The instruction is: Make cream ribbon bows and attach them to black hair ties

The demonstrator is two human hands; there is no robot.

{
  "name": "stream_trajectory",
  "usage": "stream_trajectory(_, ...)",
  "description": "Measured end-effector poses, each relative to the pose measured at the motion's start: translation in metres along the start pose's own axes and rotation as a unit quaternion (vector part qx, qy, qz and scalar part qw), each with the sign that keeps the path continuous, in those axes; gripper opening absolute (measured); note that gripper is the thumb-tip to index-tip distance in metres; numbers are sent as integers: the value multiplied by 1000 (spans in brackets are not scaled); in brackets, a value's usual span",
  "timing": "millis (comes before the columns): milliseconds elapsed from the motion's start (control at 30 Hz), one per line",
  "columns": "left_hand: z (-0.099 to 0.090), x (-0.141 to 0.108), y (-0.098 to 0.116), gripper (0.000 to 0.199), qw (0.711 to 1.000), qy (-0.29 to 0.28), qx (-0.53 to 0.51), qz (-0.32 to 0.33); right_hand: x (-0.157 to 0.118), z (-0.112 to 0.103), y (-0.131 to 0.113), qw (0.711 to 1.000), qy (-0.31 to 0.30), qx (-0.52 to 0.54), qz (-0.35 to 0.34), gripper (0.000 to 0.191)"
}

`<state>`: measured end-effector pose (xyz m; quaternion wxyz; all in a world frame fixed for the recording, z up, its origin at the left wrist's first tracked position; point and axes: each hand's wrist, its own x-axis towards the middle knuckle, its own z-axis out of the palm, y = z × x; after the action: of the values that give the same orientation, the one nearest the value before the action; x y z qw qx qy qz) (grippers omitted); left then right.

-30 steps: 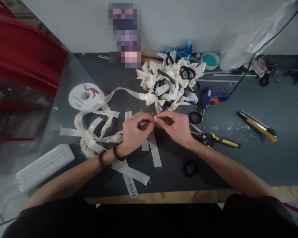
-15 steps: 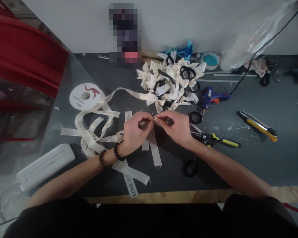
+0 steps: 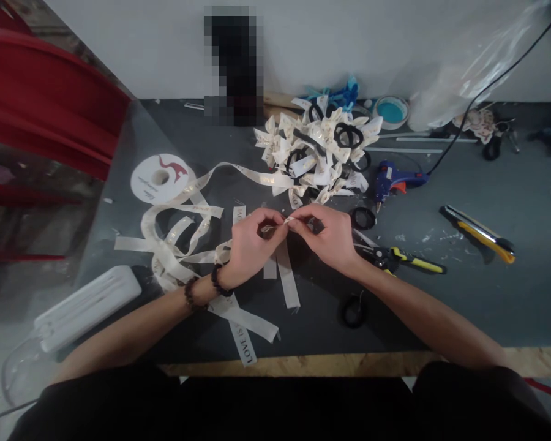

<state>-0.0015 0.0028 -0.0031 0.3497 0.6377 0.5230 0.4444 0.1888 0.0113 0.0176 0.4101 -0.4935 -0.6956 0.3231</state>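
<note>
My left hand point(image 3: 257, 241) and my right hand point(image 3: 325, 236) meet over the middle of the table, both closed in a pinch. Between their fingertips is a small piece of cream ribbon point(image 3: 288, 220), mostly covered by the fingers. Cut ribbon strips point(image 3: 288, 278) lie on the table just below the hands. Left of them, a long printed ribbon point(image 3: 168, 260) curls loosely near a white ribbon spool point(image 3: 160, 179). Right above the hands is a heap of cream ribbon bows point(image 3: 319, 144) with black hair ties point(image 3: 349, 135) among them.
A blue glue gun point(image 3: 397, 179), yellow-handled scissors or pliers point(image 3: 416, 260) and a yellow utility knife point(image 3: 480, 234) lie to the right. Loose black hair ties point(image 3: 353, 310) are nearby. A white power strip point(image 3: 89, 306) sits at the left edge, a tape roll point(image 3: 391, 112) at the back.
Both hands keep pinching the ribbon in nearly the same place, with only slight finger movement. The whole view has shifted a little.
</note>
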Motion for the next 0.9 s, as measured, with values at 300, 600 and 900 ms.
stream_trajectory(300,-1,0,-1,14,999,-8,-42,-21,0,0,2,1000,-9,1,8,11)
stream_trajectory(600,0,-2,-2,25,998,-9,-65,-24,1,-1,1,1000,-5,18,14,13)
stream_trajectory(900,0,0,-4,40,990,-36,-133,-36,0,0,2,1000,-16,22,-7,12)
